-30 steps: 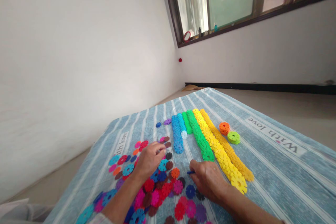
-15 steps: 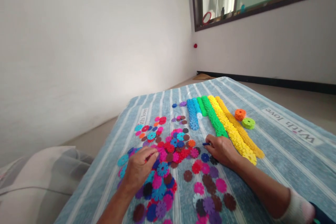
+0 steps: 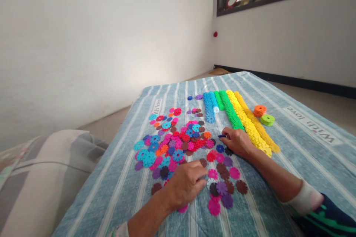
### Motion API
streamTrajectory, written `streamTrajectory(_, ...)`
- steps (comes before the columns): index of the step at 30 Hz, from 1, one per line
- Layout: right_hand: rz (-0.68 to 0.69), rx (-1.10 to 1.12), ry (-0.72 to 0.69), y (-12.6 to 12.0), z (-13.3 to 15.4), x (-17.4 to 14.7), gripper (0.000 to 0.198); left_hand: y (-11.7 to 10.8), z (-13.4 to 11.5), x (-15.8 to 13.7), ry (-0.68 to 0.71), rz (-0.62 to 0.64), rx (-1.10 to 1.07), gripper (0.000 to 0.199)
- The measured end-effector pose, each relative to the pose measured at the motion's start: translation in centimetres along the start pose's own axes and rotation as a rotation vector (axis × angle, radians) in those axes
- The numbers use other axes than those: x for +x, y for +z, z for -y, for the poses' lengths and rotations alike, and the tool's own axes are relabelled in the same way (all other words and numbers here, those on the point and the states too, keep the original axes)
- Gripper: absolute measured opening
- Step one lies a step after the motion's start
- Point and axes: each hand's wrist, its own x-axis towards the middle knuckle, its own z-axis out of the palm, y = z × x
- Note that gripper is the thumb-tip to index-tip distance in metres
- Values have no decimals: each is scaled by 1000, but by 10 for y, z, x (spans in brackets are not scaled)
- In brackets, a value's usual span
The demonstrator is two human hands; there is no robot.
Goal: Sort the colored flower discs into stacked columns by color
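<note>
My right hand (image 3: 237, 141) pinches a dark blue snowflake disc (image 3: 221, 136), seen edge-on, just in front of the green row (image 3: 231, 113). Lower down, my left hand (image 3: 185, 182) rests over the near part of the scattered discs. Its thumb and fingers are drawn together beside a pale disc (image 3: 210, 182), and whatever lies between them is hidden. Around it lie loose notched discs in pink, purple, brown, black and blue, among them a pink disc (image 3: 213, 174) and a purple disc (image 3: 221, 188). A larger mixed pile (image 3: 178, 142) spreads beyond the left hand.
Overlapping discs form a blue row (image 3: 209, 109), green rows and a yellow row (image 3: 251, 129). An orange stack (image 3: 260, 110) and a lime stack (image 3: 267, 120) stand right of them. All lie on a striped blue cloth (image 3: 111, 189). A grey-and-white fabric heap (image 3: 61, 170) is at the left.
My left hand has moved right and nearer, from the pile's left side to the pale disc. My right hand keeps the dark blue disc in about the same place. The view has tilted down slightly.
</note>
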Motion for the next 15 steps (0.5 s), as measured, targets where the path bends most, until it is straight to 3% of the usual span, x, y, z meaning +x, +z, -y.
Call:
streamTrajectory(7,-14,-19,-5,-1,1,0,16,-3,-12,8,-25,191,84,13)
streamTrajectory(15,-12,-38,-12,0,0,0,16,-4,-16,6,-31,209,10,17)
